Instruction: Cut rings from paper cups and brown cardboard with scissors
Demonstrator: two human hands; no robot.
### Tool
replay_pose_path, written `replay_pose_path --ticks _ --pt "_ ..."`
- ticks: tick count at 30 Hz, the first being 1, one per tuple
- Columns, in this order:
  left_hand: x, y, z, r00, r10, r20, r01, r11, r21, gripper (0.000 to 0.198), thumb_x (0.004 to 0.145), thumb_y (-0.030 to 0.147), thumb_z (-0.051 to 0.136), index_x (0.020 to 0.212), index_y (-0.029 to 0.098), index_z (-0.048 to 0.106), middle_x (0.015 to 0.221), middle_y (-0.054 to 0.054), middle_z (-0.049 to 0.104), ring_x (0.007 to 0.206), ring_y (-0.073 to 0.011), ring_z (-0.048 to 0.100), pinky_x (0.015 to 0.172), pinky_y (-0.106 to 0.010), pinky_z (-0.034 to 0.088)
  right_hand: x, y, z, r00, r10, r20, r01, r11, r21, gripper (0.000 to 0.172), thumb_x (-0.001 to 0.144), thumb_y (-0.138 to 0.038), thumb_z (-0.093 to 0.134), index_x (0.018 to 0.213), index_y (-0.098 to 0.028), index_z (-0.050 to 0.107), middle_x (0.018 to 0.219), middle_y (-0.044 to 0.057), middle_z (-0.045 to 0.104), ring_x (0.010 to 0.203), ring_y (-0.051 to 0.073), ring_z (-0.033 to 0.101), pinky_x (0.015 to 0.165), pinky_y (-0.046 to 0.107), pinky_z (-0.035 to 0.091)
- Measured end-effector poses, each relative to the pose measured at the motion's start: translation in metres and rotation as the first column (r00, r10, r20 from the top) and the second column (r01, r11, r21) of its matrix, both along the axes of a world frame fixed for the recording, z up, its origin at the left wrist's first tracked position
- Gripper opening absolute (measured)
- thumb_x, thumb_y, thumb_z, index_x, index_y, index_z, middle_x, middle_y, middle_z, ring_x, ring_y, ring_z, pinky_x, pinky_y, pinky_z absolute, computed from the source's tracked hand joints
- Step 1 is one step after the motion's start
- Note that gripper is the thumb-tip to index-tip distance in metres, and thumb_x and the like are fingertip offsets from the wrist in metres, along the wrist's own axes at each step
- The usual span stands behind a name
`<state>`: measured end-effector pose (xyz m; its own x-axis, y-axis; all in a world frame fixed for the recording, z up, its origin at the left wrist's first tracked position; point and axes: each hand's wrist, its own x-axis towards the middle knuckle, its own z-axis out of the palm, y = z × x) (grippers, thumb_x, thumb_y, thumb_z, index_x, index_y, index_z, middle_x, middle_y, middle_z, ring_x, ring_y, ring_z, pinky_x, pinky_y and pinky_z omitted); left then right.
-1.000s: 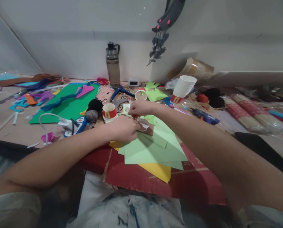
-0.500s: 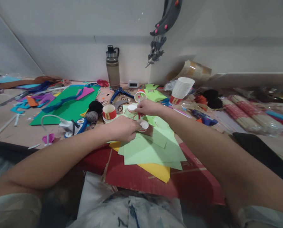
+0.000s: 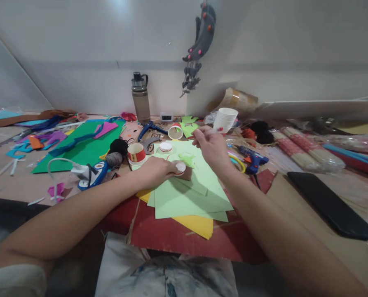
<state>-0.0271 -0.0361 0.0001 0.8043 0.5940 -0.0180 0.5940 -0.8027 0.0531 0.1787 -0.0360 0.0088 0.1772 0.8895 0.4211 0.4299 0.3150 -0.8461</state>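
My left hand [image 3: 155, 171] has its fingers closed at the edge of a small white round cup bottom with a red rim [image 3: 179, 167], which lies over a brown cardboard piece [image 3: 188, 174]. Raised above the right side of the light green paper sheets [image 3: 190, 206], my right hand [image 3: 211, 144] pinches a slim pale pen with a red end [image 3: 218, 130], partly hidden by the fingers. A second round cup bottom [image 3: 165, 147] rests on the paper farther back. Left of it stands a cut red paper cup [image 3: 136, 152], and another cup piece [image 3: 175, 132] lies on its side behind.
Stacked white paper cups [image 3: 225, 119] stand behind my right hand. A blue glue gun [image 3: 254, 159] lies to the right, near a black phone-like slab [image 3: 332, 202]. At left are a power strip [image 3: 94, 175] and green sheet [image 3: 69, 148]; a water bottle [image 3: 141, 103] stands against the wall.
My right hand has lifted away from the cup bottoms and moved right with the pen. My left hand stays at the same cup bottom. The camera view has shifted a little.
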Motion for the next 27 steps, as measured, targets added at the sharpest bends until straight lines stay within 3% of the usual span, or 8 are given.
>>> replay_pose_path --ticks 6,9,12,15,19,22,24,27 --pt "-0.002 0.003 -0.009 0.994 0.047 0.094 -0.048 0.999 0.012 0.031 0.092 0.043 0.049 0.103 0.029 0.074 0.097 -0.004 0.075 0.087 -0.019 0.068 0.074 -0.026 0.044 0.01 -0.003 -0.035 0.992 -0.021 -0.126 0.022 1.0 0.002 0.021 0.083 -0.032 0.054 0.093 -0.017 0.066 0.085 0.004 0.067 0.077 0.016 0.057 0.069 0.028 0.044" --pt "-0.003 0.008 0.002 0.968 0.062 0.243 -0.063 0.998 -0.002 0.026 0.09 0.039 0.054 0.099 0.026 0.075 0.099 -0.004 0.075 0.089 -0.0186 0.068 0.076 -0.027 0.046 0.019 0.005 -0.039 0.98 -0.054 -0.189 0.054 0.999 -0.004 0.022 0.08 -0.029 0.056 0.094 -0.017 0.067 0.085 0.004 0.067 0.073 0.015 0.056 0.067 0.028 0.043" --pt "0.004 0.02 0.02 0.868 0.132 0.478 -0.131 0.991 -0.036 0.023 0.087 0.036 0.059 0.096 0.023 0.075 0.099 -0.004 0.075 0.083 -0.0159 0.067 0.072 -0.025 0.047 0.027 0.01 -0.037 0.96 -0.11 -0.259 0.128 0.99 0.056 0.023 0.081 -0.03 0.054 0.097 -0.019 0.066 0.088 0.004 0.067 0.075 0.015 0.057 0.068 0.028 0.044" --pt "0.023 0.035 0.031 0.856 0.121 0.503 -0.138 0.99 -0.003 0.02 0.085 0.034 0.062 0.09 0.02 0.075 0.096 -0.005 0.074 0.084 -0.0165 0.065 0.075 -0.026 0.046 0.034 0.011 -0.033 0.951 -0.166 -0.26 0.206 0.97 0.133 0.026 0.087 -0.037 0.048 0.097 -0.019 0.064 0.09 0.005 0.066 0.079 0.017 0.058 0.073 0.031 0.045" --pt "0.056 0.054 0.021 0.918 0.119 0.379 -0.125 0.992 -0.008 0.018 0.084 0.031 0.063 0.088 0.018 0.076 0.088 -0.006 0.073 0.084 -0.018 0.064 0.078 -0.028 0.046 0.038 0.007 -0.029 0.961 -0.269 -0.058 0.275 0.947 0.165 0.026 0.087 -0.035 0.048 0.076 -0.018 0.062 0.085 0.008 0.062 0.084 0.021 0.056 0.083 0.038 0.043" --pt "0.068 0.06 0.008 0.939 0.195 0.285 -0.174 0.98 -0.095 0.022 0.083 0.023 0.063 0.101 0.017 0.073 0.097 -0.007 0.073 0.087 -0.0188 0.064 0.078 -0.029 0.046 0.038 0.007 -0.03 0.971 -0.239 -0.015 0.239 0.966 0.098 0.02 0.087 -0.027 0.043 0.079 -0.018 0.06 0.081 0.006 0.059 0.078 0.019 0.056 0.078 0.036 0.044" --pt "0.065 0.058 0.002 0.909 0.207 0.363 -0.198 0.978 -0.063 0.03 0.084 0.02 0.06 0.112 0.017 0.069 0.108 -0.009 0.072 0.092 -0.0189 0.064 0.083 -0.029 0.046 0.038 0.009 -0.031 0.986 -0.163 -0.028 0.164 0.985 0.05 0.018 0.086 -0.025 0.043 0.087 -0.019 0.059 0.077 0.003 0.058 0.07 0.018 0.055 0.071 0.034 0.044" --pt "0.048 0.05 0.001 0.866 0.186 0.465 -0.2 0.98 -0.021 0.027 0.087 0.024 0.056 0.109 0.016 0.07 0.11 -0.009 0.071 0.091 -0.0181 0.063 0.083 -0.029 0.046 0.037 0.012 -0.034 0.998 -0.059 -0.034 0.059 0.998 -0.011 0.015 0.082 -0.026 0.049 0.087 -0.019 0.061 0.074 0.002 0.058 0.068 0.017 0.054 0.064 0.031 0.044"
